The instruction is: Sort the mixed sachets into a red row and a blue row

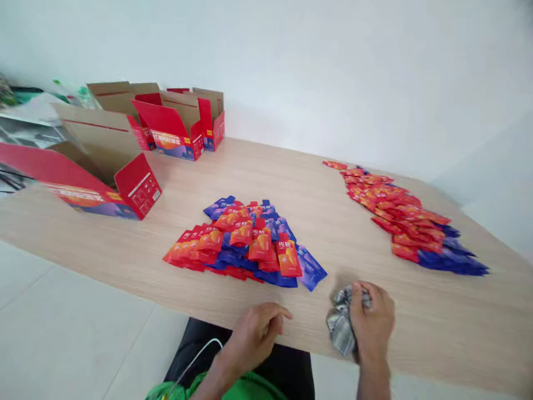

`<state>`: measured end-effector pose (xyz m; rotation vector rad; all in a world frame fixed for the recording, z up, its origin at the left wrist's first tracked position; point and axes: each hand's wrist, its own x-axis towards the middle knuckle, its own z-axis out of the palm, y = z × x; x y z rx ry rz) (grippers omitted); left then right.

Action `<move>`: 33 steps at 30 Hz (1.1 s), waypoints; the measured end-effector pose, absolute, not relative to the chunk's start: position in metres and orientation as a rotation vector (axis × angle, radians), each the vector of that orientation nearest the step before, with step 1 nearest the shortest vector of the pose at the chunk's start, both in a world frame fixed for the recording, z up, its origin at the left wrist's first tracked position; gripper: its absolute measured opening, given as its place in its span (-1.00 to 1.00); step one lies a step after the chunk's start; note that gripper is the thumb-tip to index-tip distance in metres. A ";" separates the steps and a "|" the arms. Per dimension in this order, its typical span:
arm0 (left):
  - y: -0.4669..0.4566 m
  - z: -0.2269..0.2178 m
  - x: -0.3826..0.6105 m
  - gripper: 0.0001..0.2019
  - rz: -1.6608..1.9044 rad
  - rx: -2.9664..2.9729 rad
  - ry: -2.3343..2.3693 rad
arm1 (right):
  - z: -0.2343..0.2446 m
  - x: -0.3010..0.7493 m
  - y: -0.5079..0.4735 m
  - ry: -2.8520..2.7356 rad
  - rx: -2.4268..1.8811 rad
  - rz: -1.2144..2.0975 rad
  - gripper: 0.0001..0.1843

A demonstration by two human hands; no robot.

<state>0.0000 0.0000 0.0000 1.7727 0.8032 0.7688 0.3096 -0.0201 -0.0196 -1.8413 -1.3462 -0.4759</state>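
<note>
Right hand clenches a crinkled silvery foil wad; left hand hovers loosely curled, empty, beside glossy sachets.

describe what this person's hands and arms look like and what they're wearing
Both hands are bare: the left hand and right hand show no gloves, rings or watch. The forearms are uncovered, with no sleeves in view. Below them show a bright green garment and dark trousers. A thin white cable loops near the left forearm.
</note>
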 end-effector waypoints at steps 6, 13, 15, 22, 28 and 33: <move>0.001 0.001 0.000 -0.66 0.752 1.822 0.770 | -0.014 0.305 -0.029 -1.259 -1.789 -0.607 -0.72; 0.000 -0.001 -0.003 -0.69 0.728 1.866 0.753 | -0.011 0.298 -0.033 -1.241 -1.799 -0.598 -0.80; 0.000 0.001 -0.004 -0.68 0.741 1.881 0.734 | -0.010 0.296 -0.034 -1.218 -1.786 -0.655 -0.81; -0.002 0.001 -0.007 -0.70 0.720 1.857 0.703 | -0.014 0.298 -0.040 -1.247 -1.772 -0.662 -0.80; -0.002 0.002 -0.006 -0.70 0.753 1.849 0.698 | -0.017 0.296 -0.042 -1.257 -1.771 -0.612 -0.74; -0.003 -0.001 -0.006 -0.71 0.763 1.841 0.683 | -0.010 0.292 -0.047 -1.233 -1.809 -0.532 -0.66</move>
